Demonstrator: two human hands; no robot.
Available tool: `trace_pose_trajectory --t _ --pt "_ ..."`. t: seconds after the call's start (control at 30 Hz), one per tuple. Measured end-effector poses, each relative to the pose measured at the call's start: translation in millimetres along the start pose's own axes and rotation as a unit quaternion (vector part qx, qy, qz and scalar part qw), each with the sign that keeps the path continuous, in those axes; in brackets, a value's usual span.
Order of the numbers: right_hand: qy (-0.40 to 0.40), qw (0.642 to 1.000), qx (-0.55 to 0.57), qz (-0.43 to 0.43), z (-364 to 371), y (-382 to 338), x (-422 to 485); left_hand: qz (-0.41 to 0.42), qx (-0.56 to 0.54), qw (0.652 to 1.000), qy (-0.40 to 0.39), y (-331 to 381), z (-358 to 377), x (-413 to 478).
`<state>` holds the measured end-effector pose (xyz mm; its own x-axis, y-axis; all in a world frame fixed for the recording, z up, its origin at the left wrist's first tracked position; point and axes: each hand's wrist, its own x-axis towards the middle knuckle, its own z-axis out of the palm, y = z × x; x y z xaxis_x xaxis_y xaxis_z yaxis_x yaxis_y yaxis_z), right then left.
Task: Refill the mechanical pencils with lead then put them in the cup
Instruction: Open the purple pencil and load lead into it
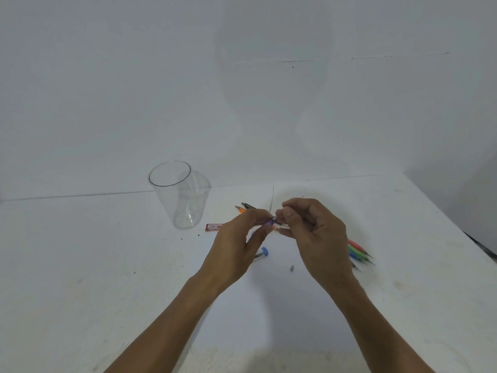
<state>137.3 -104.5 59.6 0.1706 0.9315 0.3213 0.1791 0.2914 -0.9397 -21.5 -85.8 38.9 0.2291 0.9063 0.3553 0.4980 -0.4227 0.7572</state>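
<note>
My left hand point(239, 246) pinches a purple mechanical pencil point(269, 221) at its top end, above the white table point(107, 265). My right hand point(309, 232) pinches a thin lead point(301, 197) at the pencil's open end; the lead's tip sticks up behind my fingers. A clear plastic cup point(178, 195) stands upright to the left with nothing in it. An orange and a black pencil point(246, 207) lie behind my hands. Several coloured pencils point(360, 253) lie to the right, partly hidden by my right hand. A red lead box point(213, 226) lies beside the cup.
A blue-capped tube point(262, 253) lies under my left hand. A small grey eraser piece point(291, 268) sits on the table between my wrists. A white wall rises behind the table; the table's right edge runs diagonally at far right.
</note>
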Motion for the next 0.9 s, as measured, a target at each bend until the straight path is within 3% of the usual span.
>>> trace_pose_trajectory --t 0.67,0.9 --pt "-0.032 0.994 -0.094 -0.044 2 17 6 -0.017 0.015 1.000 -0.017 5 -1 2" --pt "-0.079 0.990 -0.117 -0.011 -1 20 11 0.001 0.018 1.000 -0.020 -3 0 0"
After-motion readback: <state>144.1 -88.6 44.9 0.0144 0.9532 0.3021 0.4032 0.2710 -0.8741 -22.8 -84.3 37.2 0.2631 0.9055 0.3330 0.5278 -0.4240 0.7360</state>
